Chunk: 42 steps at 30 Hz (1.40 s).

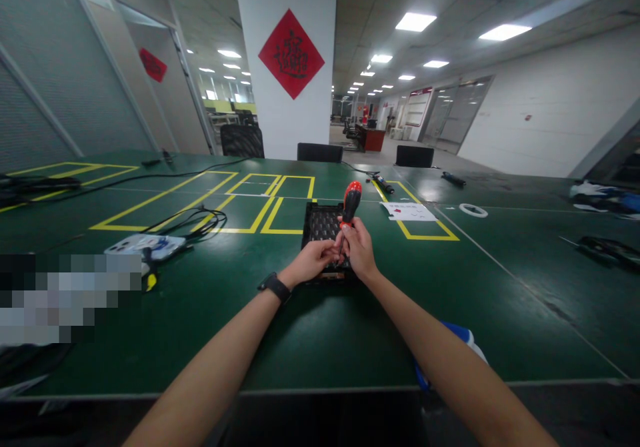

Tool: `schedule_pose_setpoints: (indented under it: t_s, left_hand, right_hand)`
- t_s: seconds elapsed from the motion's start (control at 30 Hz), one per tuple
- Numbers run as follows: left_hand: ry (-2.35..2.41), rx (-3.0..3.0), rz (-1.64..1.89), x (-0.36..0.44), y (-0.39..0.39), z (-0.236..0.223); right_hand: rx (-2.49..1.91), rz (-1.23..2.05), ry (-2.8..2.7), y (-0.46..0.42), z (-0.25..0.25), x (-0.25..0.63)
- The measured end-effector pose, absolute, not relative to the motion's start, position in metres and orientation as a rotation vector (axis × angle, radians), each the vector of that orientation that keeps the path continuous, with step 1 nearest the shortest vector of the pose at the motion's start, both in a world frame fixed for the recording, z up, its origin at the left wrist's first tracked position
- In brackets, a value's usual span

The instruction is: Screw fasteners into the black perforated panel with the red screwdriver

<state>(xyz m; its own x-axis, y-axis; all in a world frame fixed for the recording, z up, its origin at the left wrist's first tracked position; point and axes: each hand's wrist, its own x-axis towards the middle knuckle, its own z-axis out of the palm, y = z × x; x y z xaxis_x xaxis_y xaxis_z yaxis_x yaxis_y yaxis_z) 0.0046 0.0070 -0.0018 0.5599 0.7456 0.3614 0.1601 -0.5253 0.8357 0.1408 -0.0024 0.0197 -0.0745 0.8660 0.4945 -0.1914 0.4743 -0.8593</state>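
- On glossy green tabletop (225, 347): rectangular black tray (321, 223), bumpy inside, before us.
- Right hand (360, 250) grips screwdriver (353, 197), bulbous red-and-black handle up.
- Left hand (316, 255) bunched by its thin shaft; we can't tell what it pinches.

Screwdriver (352, 202), in the grip: black handle; glossy red end and red collar.
Tray (318, 222), under the grip: black, dark repeating pattern inside.
Band (275, 288), left of and nearer than the grip: plain black.
Table (320, 347), beneath the grip: dark green.
Tape (431, 238), beyond the grip to both sides: yellow, in rectangular outlines.
Sheet (411, 212), right of the grip: white, small red mark, dark print.
Ring (467, 214), farther right of the grip: white.
Cables (40, 185), far left of the grip: black.
Sign (291, 54), high beyond the grip: red diamond, black characters.
Pillar (283, 124), behind it: white.
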Motion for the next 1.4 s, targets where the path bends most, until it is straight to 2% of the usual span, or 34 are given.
schedule_pose_setpoints:
  t_s: [0.43,0.73,1.4]
  left_hand:
    - [0.916,2.130,1.025,0.0038,0.0079,-0.0041]
    - [0.766,2.147,0.973,0.0034,0.0074,0.0000]
    - [0.890,2.106,1.011,0.0050,0.0078,-0.0026]
  right_hand:
    - [-0.616,0.976,-1.362,-0.0018,0.0174,0.1369]
    - [-0.652,1.049,-1.350,0.0005,0.0166,0.1414]
    - [-0.648,0.950,-1.346,-0.0038,0.0200,0.1386]
